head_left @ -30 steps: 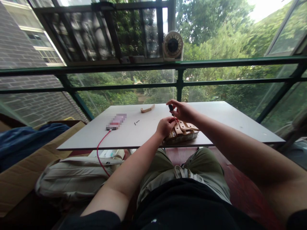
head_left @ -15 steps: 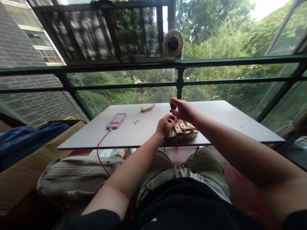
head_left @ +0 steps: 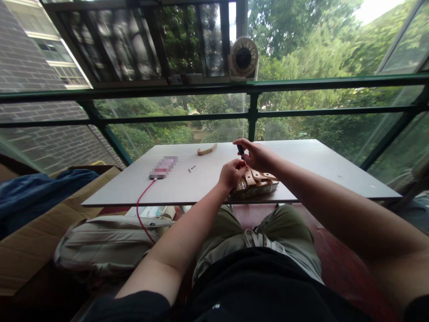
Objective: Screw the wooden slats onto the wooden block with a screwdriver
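My right hand is closed around a small dark-handled tool, likely a screwdriver, held upright above a bundle of tan wooden strips. Just left of it, my left hand is curled with its fingers pinched against the same wooden assembly, steadying it. The assembly rests on a clear plastic bag at the near edge of the grey table.
A curved wooden piece lies at the table's far side. Two small screws lie mid-table. A phone with a red cable sits on the left. A beige bag and cardboard box are below left. A railing runs behind.
Both hands stay at the wooden assembly, with only small finger shifts. The view has tilted slightly.
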{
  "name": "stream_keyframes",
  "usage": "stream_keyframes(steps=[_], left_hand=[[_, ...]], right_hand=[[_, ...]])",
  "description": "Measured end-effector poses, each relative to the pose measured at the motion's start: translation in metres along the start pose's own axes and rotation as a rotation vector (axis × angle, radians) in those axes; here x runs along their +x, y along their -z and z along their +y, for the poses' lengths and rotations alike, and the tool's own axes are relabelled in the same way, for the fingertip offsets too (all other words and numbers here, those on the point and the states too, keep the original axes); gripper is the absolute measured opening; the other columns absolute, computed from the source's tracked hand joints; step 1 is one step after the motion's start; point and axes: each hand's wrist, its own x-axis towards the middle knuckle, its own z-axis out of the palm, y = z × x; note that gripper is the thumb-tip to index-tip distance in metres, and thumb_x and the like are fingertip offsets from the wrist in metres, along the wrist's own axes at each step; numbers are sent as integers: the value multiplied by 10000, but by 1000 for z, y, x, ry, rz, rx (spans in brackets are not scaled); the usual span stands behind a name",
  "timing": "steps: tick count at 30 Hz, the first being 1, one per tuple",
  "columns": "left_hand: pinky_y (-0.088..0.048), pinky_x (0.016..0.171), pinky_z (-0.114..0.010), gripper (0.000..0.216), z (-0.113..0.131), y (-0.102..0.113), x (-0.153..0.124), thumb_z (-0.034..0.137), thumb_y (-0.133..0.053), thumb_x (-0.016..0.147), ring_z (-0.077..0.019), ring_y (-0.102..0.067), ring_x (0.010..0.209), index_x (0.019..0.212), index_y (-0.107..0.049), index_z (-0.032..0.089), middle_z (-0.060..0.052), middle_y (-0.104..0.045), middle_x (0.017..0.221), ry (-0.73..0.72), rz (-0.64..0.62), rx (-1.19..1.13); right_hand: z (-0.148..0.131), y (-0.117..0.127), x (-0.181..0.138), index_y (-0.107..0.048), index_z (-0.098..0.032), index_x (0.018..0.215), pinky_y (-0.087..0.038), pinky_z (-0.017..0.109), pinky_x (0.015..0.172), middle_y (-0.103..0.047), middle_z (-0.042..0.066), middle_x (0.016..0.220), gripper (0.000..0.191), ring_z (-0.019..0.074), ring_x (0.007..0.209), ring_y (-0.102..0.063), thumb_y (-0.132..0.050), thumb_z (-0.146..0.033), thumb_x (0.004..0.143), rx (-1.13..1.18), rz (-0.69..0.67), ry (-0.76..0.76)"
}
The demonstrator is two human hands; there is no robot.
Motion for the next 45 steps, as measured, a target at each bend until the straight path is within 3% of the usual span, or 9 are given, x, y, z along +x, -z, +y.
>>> stream_keyframes(steps=[18, 34, 45], left_hand=[[-483, 720, -251, 169, 4, -2, 0, 288, -585, 827, -142, -648, 758, 912, -676, 174, -32, -727, 871, -22, -35, -8], [-491, 707, -238, 139, 5, 0, 0, 271, -588, 813, -134, -640, 744, 869, -661, 167, -23, -718, 829, 13, -13, -97], [-500, 738, -243, 146, 2, -2, 0, 272, -591, 818, -138, -656, 773, 895, -668, 175, -30, -725, 871, 15, 10, -84]], right_hand=[[-1, 3, 9, -509, -221, 1175, -334, 269, 577, -650, 40, 804, 396, 180, 656, -542, -555, -208, 782, -100, 23, -99], [-6, 4, 6, -499, -208, 1157, -343, 275, 594, -667, 53, 856, 361, 191, 683, -565, -553, -258, 803, -82, 28, -65], [5, 3, 1, -502, -228, 1206, -364, 234, 593, -683, 42, 959, 401, 147, 677, -576, -485, -158, 812, 16, 28, -21]])
